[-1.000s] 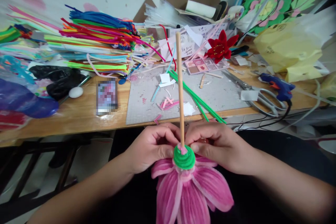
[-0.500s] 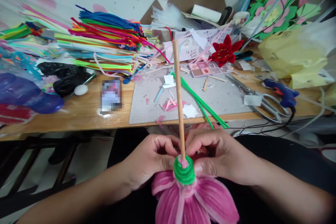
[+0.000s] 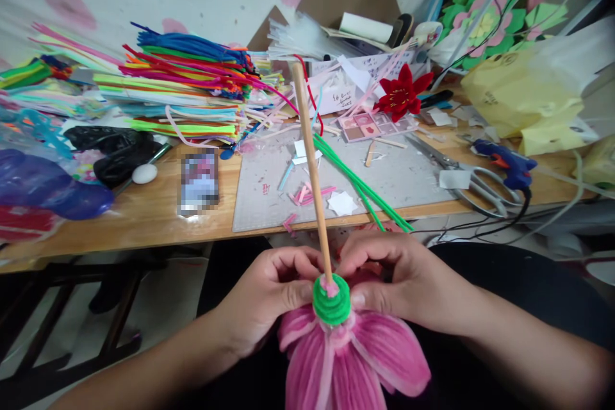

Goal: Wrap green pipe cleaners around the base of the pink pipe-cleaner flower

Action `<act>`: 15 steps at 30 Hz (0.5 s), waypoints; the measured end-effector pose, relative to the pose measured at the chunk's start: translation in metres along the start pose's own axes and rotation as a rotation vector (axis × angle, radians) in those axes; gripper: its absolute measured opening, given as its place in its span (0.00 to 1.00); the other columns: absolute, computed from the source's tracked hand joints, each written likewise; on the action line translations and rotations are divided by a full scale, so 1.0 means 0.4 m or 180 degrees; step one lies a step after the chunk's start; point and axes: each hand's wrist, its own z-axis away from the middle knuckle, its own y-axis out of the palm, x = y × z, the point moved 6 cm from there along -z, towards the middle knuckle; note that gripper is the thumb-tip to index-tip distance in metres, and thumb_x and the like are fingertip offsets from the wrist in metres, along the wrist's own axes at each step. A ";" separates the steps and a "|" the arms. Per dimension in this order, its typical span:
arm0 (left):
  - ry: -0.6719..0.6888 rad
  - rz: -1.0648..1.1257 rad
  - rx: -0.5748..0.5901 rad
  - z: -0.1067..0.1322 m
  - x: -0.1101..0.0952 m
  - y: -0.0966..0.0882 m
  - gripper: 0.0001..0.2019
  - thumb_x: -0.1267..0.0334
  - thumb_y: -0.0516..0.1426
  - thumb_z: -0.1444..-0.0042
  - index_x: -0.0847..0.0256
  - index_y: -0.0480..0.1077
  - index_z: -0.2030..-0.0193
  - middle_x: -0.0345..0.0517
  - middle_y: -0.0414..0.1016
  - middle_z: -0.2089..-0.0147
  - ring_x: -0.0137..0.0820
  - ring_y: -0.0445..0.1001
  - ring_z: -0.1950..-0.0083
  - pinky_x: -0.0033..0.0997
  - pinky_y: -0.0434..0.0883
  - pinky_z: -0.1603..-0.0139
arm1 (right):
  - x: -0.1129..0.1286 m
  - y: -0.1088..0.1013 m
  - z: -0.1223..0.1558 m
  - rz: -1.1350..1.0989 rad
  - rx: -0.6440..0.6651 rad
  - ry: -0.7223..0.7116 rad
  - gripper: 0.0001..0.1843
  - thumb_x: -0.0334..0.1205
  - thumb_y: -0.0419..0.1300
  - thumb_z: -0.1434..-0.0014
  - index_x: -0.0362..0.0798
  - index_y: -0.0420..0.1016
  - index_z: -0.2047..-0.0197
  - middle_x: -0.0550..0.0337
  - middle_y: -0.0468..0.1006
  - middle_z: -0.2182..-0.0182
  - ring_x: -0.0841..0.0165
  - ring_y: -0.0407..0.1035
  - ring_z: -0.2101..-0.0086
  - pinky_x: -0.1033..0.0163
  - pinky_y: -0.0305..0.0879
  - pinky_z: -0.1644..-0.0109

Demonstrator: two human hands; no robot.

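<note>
A pink pipe-cleaner flower (image 3: 350, 359) hangs upside down over my lap, its petals pointing toward me. A green coiled base (image 3: 331, 299) caps it, and a wooden stick (image 3: 311, 166) rises from the coil, leaning slightly left. My left hand (image 3: 271, 291) pinches the flower at the left of the coil, fingers curled. My right hand (image 3: 406, 282) grips the right side of the coil, thumb pressed beside the green.
The wooden desk edge (image 3: 144, 224) runs just beyond my hands. On it lie a grey cutting mat (image 3: 398, 179), green pipe cleaners (image 3: 360, 186), scissors (image 3: 461, 173), a blue glue gun (image 3: 504, 160), a phone (image 3: 199, 180), a red flower (image 3: 401, 93) and a big stack of coloured pipe cleaners (image 3: 182, 83).
The stick's top has tilted to the left, and the flower has shifted slightly. Both hands keep their grip at the green coil.
</note>
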 end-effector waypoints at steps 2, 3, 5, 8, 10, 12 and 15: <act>-0.0001 -0.0009 0.0023 -0.001 -0.003 0.004 0.06 0.68 0.66 0.56 0.65 0.74 0.74 0.42 0.74 0.67 0.25 0.70 0.69 0.23 0.66 0.68 | 0.011 -0.001 0.002 0.0018 0.0039 -0.0046 0.09 0.40 0.65 0.47 0.42 0.78 0.67 0.58 0.72 0.69 0.72 0.67 0.68 0.66 0.63 0.65; 0.0011 -0.0007 0.0047 -0.002 -0.005 0.005 0.06 0.67 0.66 0.57 0.65 0.74 0.74 0.42 0.74 0.67 0.25 0.71 0.69 0.23 0.66 0.68 | 0.015 0.000 0.002 0.0005 0.0056 -0.0054 0.10 0.41 0.63 0.45 0.41 0.78 0.67 0.57 0.72 0.69 0.72 0.67 0.68 0.66 0.62 0.65; 0.0043 0.0015 0.0079 -0.005 -0.006 0.007 0.06 0.67 0.66 0.57 0.65 0.73 0.74 0.42 0.74 0.67 0.25 0.71 0.68 0.22 0.66 0.69 | 0.020 0.000 0.002 0.0016 0.0017 -0.0027 0.11 0.42 0.62 0.44 0.41 0.78 0.68 0.58 0.71 0.70 0.72 0.66 0.69 0.67 0.62 0.66; 0.0073 0.0051 0.0102 -0.007 -0.005 0.006 0.07 0.68 0.66 0.56 0.65 0.72 0.76 0.42 0.73 0.67 0.26 0.71 0.67 0.23 0.67 0.68 | 0.020 0.002 0.002 0.0097 -0.0133 0.0057 0.09 0.40 0.65 0.48 0.42 0.78 0.70 0.60 0.70 0.72 0.74 0.66 0.71 0.68 0.62 0.67; 0.0071 0.0091 0.0096 -0.007 -0.002 0.006 0.08 0.69 0.66 0.58 0.65 0.70 0.78 0.42 0.73 0.67 0.27 0.72 0.66 0.24 0.68 0.67 | 0.018 0.008 0.003 0.0037 -0.0174 0.0080 0.07 0.38 0.66 0.50 0.42 0.78 0.70 0.60 0.71 0.71 0.73 0.67 0.70 0.67 0.63 0.67; 0.0043 0.0191 0.0085 -0.006 0.003 0.005 0.09 0.71 0.67 0.59 0.65 0.69 0.78 0.42 0.72 0.67 0.28 0.72 0.65 0.25 0.69 0.66 | 0.015 0.013 0.004 -0.0070 -0.0198 0.0101 0.07 0.38 0.67 0.51 0.43 0.78 0.69 0.59 0.71 0.69 0.72 0.68 0.69 0.67 0.64 0.65; 0.0039 0.0324 0.0086 -0.004 0.008 0.006 0.09 0.73 0.67 0.60 0.65 0.70 0.78 0.42 0.72 0.67 0.28 0.73 0.64 0.26 0.70 0.64 | 0.008 0.020 0.006 -0.0187 -0.0222 0.0180 0.07 0.37 0.68 0.52 0.43 0.77 0.69 0.59 0.70 0.68 0.71 0.68 0.69 0.65 0.65 0.65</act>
